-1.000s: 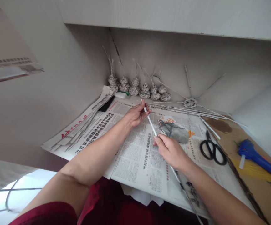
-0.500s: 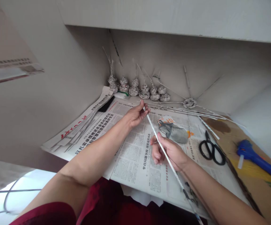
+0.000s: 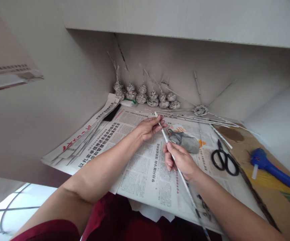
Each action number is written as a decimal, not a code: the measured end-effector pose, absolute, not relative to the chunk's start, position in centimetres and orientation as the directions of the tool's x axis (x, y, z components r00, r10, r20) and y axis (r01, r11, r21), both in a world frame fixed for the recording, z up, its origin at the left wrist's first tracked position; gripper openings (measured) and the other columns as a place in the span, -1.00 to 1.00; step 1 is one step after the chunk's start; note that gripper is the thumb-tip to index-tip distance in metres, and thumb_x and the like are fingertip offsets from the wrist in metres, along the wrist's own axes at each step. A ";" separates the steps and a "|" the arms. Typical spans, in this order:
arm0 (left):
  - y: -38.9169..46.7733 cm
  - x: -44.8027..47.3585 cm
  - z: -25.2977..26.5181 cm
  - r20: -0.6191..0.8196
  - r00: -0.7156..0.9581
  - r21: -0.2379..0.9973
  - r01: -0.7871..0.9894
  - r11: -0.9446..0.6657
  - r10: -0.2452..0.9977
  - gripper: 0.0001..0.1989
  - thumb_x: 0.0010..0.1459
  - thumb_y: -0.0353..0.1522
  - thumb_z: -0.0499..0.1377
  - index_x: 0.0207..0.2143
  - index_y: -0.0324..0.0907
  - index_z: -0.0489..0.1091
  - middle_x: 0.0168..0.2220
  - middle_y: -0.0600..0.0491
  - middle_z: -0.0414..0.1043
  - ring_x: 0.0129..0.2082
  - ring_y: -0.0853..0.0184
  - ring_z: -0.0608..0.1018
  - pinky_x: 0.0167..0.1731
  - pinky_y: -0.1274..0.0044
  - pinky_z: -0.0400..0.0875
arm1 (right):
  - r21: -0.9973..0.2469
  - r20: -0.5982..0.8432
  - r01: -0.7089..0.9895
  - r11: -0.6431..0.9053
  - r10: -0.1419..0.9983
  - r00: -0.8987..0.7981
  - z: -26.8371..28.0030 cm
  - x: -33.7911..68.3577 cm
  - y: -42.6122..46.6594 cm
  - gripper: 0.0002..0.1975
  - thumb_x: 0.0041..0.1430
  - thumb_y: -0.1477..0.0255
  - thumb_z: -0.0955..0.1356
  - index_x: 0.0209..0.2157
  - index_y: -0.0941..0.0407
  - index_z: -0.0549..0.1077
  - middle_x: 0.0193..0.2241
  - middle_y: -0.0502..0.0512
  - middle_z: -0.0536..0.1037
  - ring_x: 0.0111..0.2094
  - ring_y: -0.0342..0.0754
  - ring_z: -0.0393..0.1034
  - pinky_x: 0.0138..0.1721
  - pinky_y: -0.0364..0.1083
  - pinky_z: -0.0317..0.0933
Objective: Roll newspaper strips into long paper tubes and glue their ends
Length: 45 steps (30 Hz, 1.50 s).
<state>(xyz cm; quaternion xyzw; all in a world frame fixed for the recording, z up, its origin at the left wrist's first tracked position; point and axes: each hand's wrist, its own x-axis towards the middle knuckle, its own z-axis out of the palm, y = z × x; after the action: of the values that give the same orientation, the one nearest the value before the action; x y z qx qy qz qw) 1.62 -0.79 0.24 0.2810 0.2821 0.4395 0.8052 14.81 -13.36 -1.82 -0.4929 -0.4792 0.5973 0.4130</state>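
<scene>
A thin rolled-paper stick (image 3: 185, 183), mostly white with a dark stretch low down, slants between my hands over the newspaper (image 3: 141, 174). Close to its upper tip, my left hand (image 3: 150, 129) has its thumb and fingers closed around it. Lower on the stick, my right hand (image 3: 181, 159) grips it between thumb and curled fingers. Just beyond the right hand lies a grey drawstring pouch (image 3: 186, 142). Black-handled scissors (image 3: 224, 160) rest to the right of that hand.
Several small woven paper gourds (image 3: 141, 94) stand along the back wall. Beside them sits a woven round piece (image 3: 200, 110) with spokes sticking out. A blue glue gun (image 3: 273, 169) lies on cardboard (image 3: 268, 197) at right. Newspaper strips (image 3: 84, 134) are stacked at left. A shelf edge (image 3: 185, 37) overhangs.
My right hand has slid up along the stick, nearer my left hand. The stick's upper tip now pokes out past my left fingers. The view has shifted slightly.
</scene>
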 end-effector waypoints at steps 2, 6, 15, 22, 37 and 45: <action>-0.7 1.6 0.0 -0.227 0.428 0.713 -0.539 0.449 0.875 -0.92 0.13 -0.48 0.15 -0.39 -0.35 0.40 -0.45 -0.03 0.47 -0.48 0.35 0.59 -0.63 0.71 0.47 | -0.983 -0.184 0.025 -0.182 0.973 -0.139 -1.8 14.8 -13.3 -0.62 0.19 0.06 0.20 -0.42 0.09 0.26 -0.79 -0.17 0.24 -0.78 -0.22 0.17 -0.77 -0.28 -0.08; -0.8 1.7 0.0 -0.245 0.411 0.727 -0.522 0.447 0.878 -0.94 0.11 -0.49 0.17 -0.39 -0.36 0.40 -0.45 -0.04 0.48 -0.49 0.37 0.59 -0.61 0.72 0.47 | -0.979 -0.169 0.127 -0.157 0.982 -0.086 -1.7 14.7 -13.3 -0.64 0.18 0.08 0.22 -0.41 0.10 0.29 -0.79 -0.17 0.25 -0.79 -0.24 0.15 -0.77 -0.28 -0.06; -0.9 1.3 0.5 -0.166 0.490 0.716 -0.537 0.446 0.856 -0.88 0.15 -0.59 0.09 -0.38 -0.38 0.42 -0.43 -0.06 0.49 -0.42 0.36 0.60 -0.44 0.67 0.52 | -0.981 -0.188 -0.032 -0.192 0.976 -0.109 -1.9 15.0 -13.1 -0.65 0.20 0.09 0.22 -0.41 0.10 0.29 -0.80 -0.16 0.24 -0.79 -0.22 0.18 -0.79 -0.28 -0.11; -0.7 1.2 0.5 -0.158 0.502 0.734 -0.516 0.441 0.850 -0.84 0.09 -0.67 0.10 -0.35 -0.38 0.45 -0.42 -0.06 0.51 -0.43 0.38 0.60 -0.41 0.70 0.51 | -0.934 -0.229 -0.208 -0.290 0.935 -0.271 -1.3 15.1 -13.3 -0.68 0.20 0.13 0.22 -0.42 0.10 0.28 -0.81 -0.16 0.20 -0.81 -0.22 0.10 -0.81 -0.26 -0.14; -0.3 0.7 0.5 -0.159 0.519 0.715 -0.527 0.460 0.840 -0.86 0.15 -0.57 0.08 -0.33 -0.37 0.44 -0.38 -0.06 0.50 -0.31 0.35 0.60 -0.30 0.64 0.52 | -0.984 -0.140 0.130 -0.125 0.984 -0.107 -1.8 15.3 -13.0 -0.64 0.20 0.08 0.20 -0.41 0.10 0.29 -0.77 -0.16 0.25 -0.77 -0.24 0.16 -0.75 -0.27 -0.06; -0.4 0.7 0.8 -0.138 0.524 0.706 -0.543 0.455 0.840 -0.82 0.22 -0.45 0.05 -0.34 -0.35 0.42 -0.39 -0.05 0.49 -0.34 0.35 0.60 -0.37 0.64 0.53 | -0.968 -0.192 -0.119 -0.222 0.955 -0.225 -1.6 15.6 -13.0 -0.68 0.21 0.13 0.22 -0.42 0.09 0.27 -0.79 -0.16 0.22 -0.78 -0.22 0.14 -0.75 -0.25 -0.06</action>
<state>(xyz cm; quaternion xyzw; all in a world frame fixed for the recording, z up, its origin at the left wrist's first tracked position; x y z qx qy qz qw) 0.69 -0.44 0.82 0.3060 0.2429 0.4228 0.8177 15.55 -13.03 -1.57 -0.4566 -0.4580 0.6345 0.4234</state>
